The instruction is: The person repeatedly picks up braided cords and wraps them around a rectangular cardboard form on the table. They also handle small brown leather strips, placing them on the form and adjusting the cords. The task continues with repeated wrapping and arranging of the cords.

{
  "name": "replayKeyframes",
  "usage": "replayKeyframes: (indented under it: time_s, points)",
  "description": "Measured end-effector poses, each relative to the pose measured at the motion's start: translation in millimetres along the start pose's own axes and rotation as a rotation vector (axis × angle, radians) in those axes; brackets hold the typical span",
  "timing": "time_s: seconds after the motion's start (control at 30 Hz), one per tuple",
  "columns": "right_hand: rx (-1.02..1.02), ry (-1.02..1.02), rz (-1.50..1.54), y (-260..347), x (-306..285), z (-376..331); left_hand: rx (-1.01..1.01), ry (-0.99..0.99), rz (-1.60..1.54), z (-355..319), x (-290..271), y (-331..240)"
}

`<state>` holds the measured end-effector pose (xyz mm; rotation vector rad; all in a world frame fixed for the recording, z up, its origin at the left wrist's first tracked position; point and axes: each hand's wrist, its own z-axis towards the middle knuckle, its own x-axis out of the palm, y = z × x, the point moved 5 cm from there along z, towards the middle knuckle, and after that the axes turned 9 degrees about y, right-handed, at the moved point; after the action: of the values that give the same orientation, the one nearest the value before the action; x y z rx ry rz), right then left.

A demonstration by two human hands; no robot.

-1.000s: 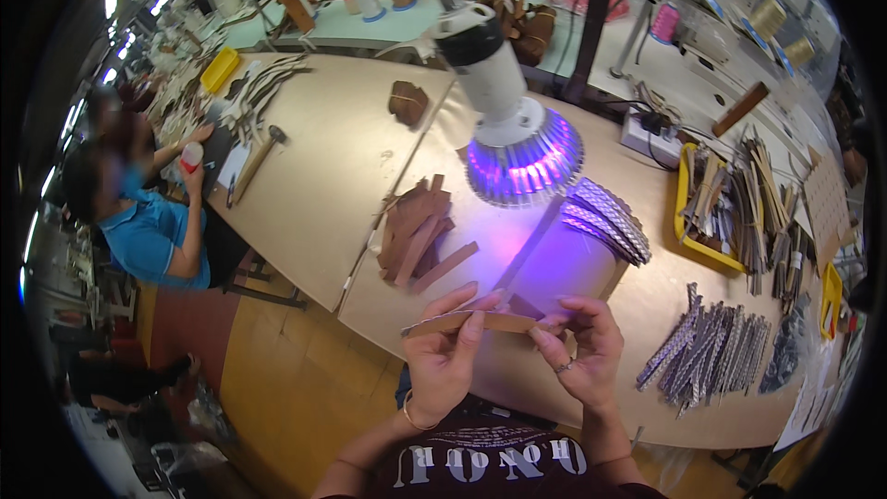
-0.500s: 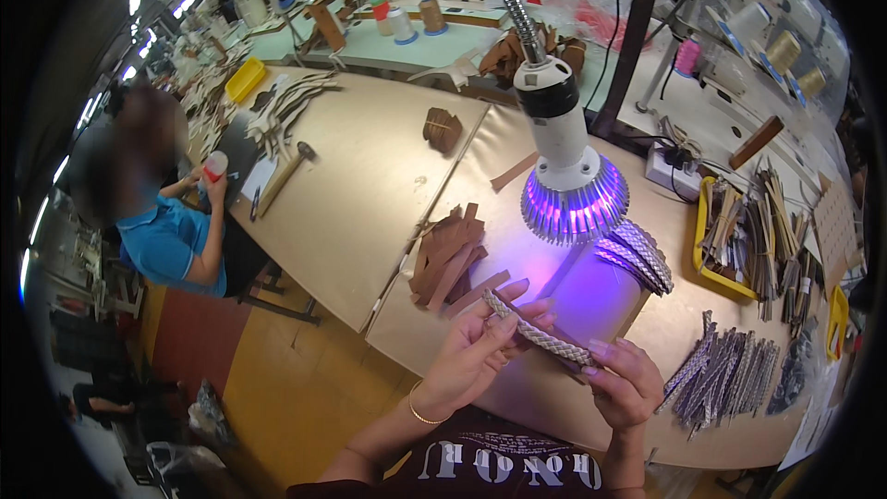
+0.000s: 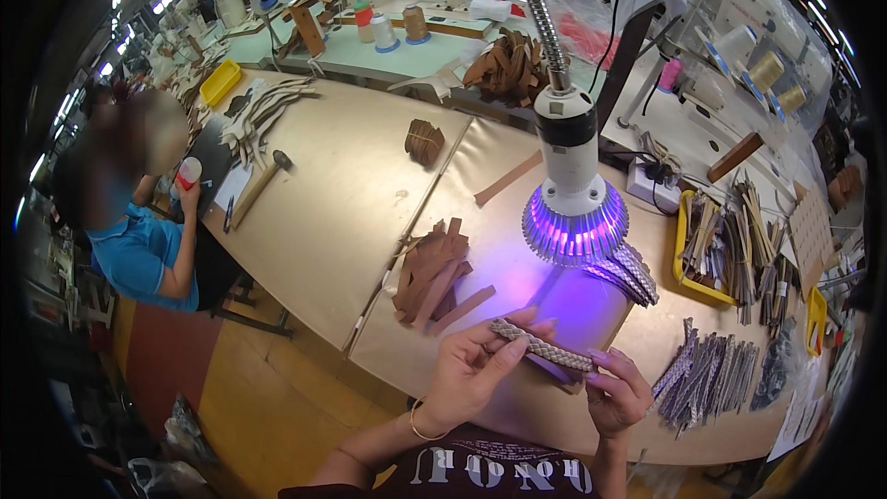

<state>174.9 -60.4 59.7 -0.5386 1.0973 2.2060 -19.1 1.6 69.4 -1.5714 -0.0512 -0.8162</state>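
Observation:
A pale braided strap (image 3: 547,349) with a brown strip along its far side spans between my two hands, bowed slightly. My left hand (image 3: 467,377) pinches its left end, thumb on top and fingers behind. At the right end, my right hand (image 3: 617,395) grips it between thumb and fingers. Just beyond them hangs a lamp (image 3: 575,217) glowing violet, its light falling on the table past the strap. More braided straps (image 3: 636,275) lie curved beside the lamp. Close to my left hand are a loose brown strip (image 3: 464,310) and a pile of brown strips (image 3: 430,273).
Braided pieces (image 3: 711,383) lie in a row at the right, below a yellow tray (image 3: 710,288) of thin strips. A bundle of brown pieces (image 3: 424,142) and a hammer (image 3: 262,188) lie farther off. A co-worker in a blue shirt (image 3: 148,254) stands at the left, holding a container.
The strap is still held in both hands and now lies a little flatter. The whole view has shifted, so the table and co-worker appear farther left.

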Motion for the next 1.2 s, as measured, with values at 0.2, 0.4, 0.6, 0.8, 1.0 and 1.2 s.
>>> replayKeyframes:
  time_s: [0.2, 0.4, 0.6, 0.8, 1.0, 1.2]
  points:
    - [0.011, 0.016, 0.030, 2, 4, 0, -0.004, -0.028, -0.057, -4, -3, -1]
    - [0.027, 0.040, 0.013, 1, 5, -1, -0.023, -0.077, -0.092, 1, -8, 5]
    - [0.059, 0.019, 0.004, 1, 6, -4, -0.011, -0.092, -0.113, 8, -10, 13]
    - [0.082, 0.015, -0.012, -2, 5, -6, -0.054, -0.118, -0.112, 15, -13, 22]
    - [0.129, -0.015, -0.056, -10, -2, -8, -0.102, -0.077, -0.081, 29, -12, 34]
    - [0.208, -0.069, 0.032, -19, -9, -11, -0.079, 0.008, -0.032, 40, -2, 42]
